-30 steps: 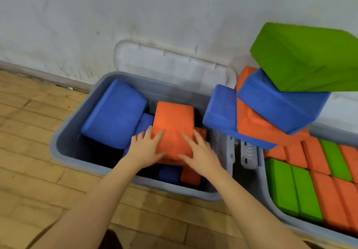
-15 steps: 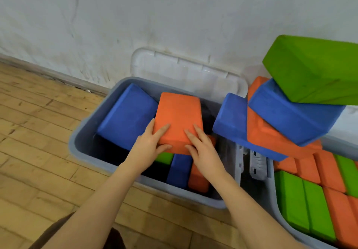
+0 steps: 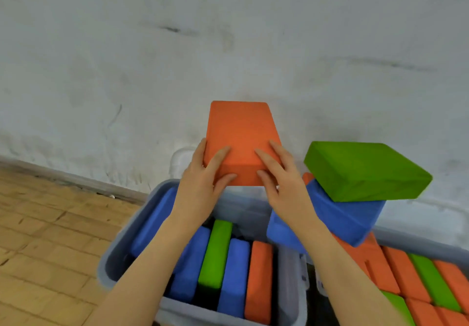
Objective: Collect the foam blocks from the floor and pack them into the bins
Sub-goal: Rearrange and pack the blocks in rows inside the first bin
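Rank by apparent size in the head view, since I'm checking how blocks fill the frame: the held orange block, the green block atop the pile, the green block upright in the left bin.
1. Green block atop the pile.
2. Held orange block; close behind, perhaps alike.
3. Green block upright in the left bin, only its edge shows.

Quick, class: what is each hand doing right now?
Left hand: holding the orange block at its near end.
Right hand: holding the same block.

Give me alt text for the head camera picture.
Both hands, left hand and right hand, hold an orange foam block up above a grey bin of blocks standing on edge, by a white wall.
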`<state>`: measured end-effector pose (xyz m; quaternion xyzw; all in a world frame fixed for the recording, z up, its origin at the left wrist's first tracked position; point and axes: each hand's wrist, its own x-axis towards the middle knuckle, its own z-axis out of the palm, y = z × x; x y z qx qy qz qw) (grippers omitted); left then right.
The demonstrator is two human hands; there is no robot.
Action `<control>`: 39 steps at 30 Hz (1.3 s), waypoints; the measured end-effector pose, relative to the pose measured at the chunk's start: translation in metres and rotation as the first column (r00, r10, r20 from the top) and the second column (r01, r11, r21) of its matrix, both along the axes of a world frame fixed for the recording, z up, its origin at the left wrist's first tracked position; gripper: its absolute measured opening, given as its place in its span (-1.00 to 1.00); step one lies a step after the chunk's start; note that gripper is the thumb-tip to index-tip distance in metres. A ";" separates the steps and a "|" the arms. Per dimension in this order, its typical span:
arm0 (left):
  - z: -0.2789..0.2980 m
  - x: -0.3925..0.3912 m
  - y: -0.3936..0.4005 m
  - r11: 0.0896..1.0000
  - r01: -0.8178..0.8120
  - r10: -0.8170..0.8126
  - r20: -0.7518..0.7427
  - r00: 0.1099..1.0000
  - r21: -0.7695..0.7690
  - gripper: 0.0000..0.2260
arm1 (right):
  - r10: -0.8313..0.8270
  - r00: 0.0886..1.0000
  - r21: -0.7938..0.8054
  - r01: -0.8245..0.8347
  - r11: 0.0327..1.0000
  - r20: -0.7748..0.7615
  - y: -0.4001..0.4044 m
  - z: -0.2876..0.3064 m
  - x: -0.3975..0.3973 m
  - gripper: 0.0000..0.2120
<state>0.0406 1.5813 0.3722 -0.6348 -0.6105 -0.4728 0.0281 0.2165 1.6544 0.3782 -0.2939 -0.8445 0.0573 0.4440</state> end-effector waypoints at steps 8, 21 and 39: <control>0.051 0.094 0.057 0.979 0.193 -0.191 -0.050 0.980 0.063 -0.54 | -0.210 0.970 0.096 0.222 0.970 -0.122 0.016 0.046 0.096 -0.64; 0.051 0.215 0.111 0.968 0.241 -0.250 -0.181 0.951 -0.067 -0.51 | -0.565 0.823 0.010 0.566 0.824 -0.051 0.039 0.032 0.206 -0.55; 0.010 0.071 0.055 0.999 -0.035 0.033 -0.231 0.972 -0.003 -0.53 | -0.461 0.885 0.261 0.462 0.848 -0.068 0.001 -0.013 0.061 -0.67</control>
